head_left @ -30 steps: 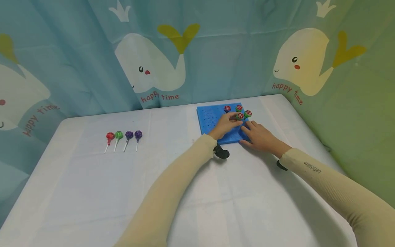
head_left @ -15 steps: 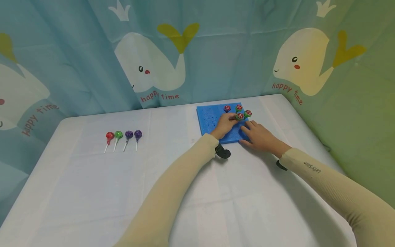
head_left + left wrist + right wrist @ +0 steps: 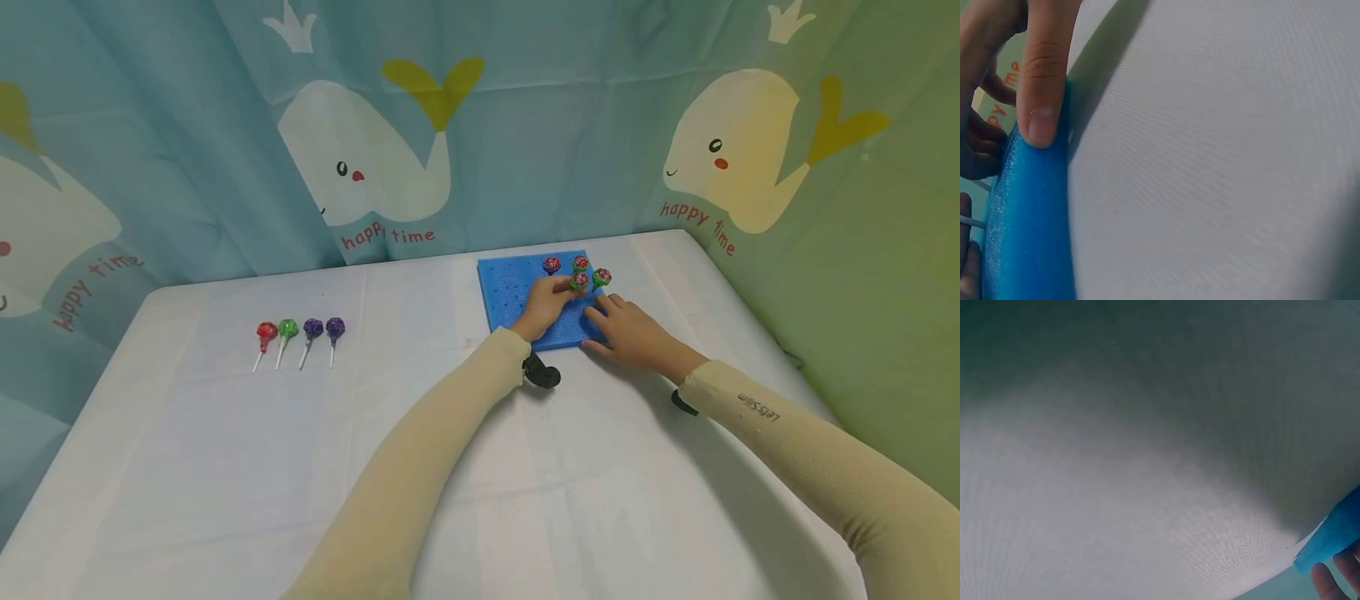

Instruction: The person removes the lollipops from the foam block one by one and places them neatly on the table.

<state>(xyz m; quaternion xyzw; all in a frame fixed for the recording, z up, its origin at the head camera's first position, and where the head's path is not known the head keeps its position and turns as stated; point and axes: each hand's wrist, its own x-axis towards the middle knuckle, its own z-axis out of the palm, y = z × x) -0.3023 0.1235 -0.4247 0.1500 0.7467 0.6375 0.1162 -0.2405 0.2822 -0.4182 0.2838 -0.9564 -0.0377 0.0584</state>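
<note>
In the head view my left hand [image 3: 543, 307] pinches a red-and-green lollipop [image 3: 578, 281] above a blue foam block [image 3: 555, 335]. Its fingers [image 3: 967, 250] and a white stick [image 3: 971, 222] show at the left wrist view's edge; whether the stick tip sits in a hole is hidden. Around it stand a red-and-purple lollipop [image 3: 552, 265] and two more red-and-green ones, one behind [image 3: 581, 262], one to the right [image 3: 602, 276]. With fingers spread, my right hand [image 3: 633, 333] rests on the block's right side, its thumb [image 3: 1042, 94] against the front edge.
Left of the block on the white cloth [image 3: 420, 367] lie a red lollipop [image 3: 267, 331], a green one [image 3: 288, 327] and two purple ones [image 3: 313, 327], [image 3: 336, 327], side by side with sticks toward the front. A curtain [image 3: 525, 167] hangs behind the table.
The lollipop in my left hand has shifted slightly left and back, toward the one standing behind it. My right hand has stayed in place on the block.
</note>
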